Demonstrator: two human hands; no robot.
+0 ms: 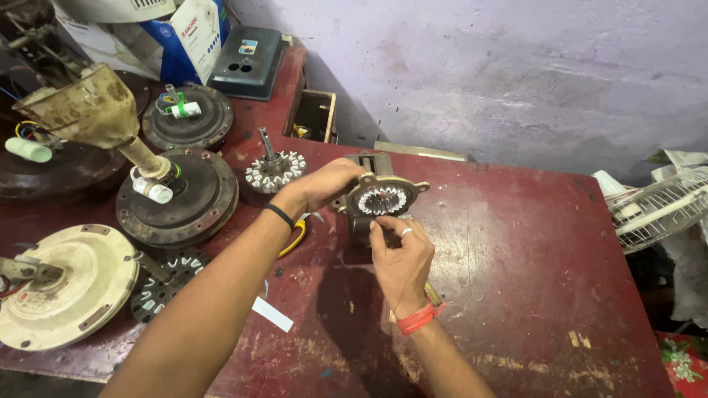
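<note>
Bare forearms; left wrist black band (pixel 279 215), right wrist red thread (pixel 417 319) (plus finger ring (pixel 406 231)).

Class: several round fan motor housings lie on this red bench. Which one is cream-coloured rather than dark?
The cream housing at the bench's near left corner. The other housings, such as the dark one with a threaded rod, are brown-black.

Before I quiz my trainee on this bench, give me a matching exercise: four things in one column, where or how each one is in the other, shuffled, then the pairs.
Things:
1. stator
2. cream fan motor
3. white fan guard
4. black switch box

Places:
A. right edge of the picture, off the red table
B. far end of the table, by the wall
C. between left hand and right hand
D. near left corner of the table

Pairs: 1-C, 2-D, 3-A, 4-B
</note>
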